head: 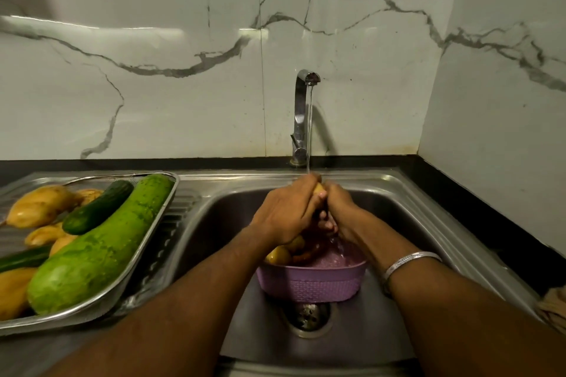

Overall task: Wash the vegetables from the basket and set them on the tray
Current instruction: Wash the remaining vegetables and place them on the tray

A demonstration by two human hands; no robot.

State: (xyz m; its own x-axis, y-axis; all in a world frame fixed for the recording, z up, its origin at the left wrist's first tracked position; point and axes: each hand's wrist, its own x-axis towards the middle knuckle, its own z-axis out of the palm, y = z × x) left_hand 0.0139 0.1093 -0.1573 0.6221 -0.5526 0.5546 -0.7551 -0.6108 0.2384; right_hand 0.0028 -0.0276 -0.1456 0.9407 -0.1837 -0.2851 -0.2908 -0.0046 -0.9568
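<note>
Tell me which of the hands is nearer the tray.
Left. The left hand is on the tray's side of the yellow vegetable both hands hold; the right hand is beyond it, farther right.

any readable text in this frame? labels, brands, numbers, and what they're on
None. No print shows on the purple basket, the steel tray, the tap, the sink, the wall tiles or the bangle on the right wrist.
</note>
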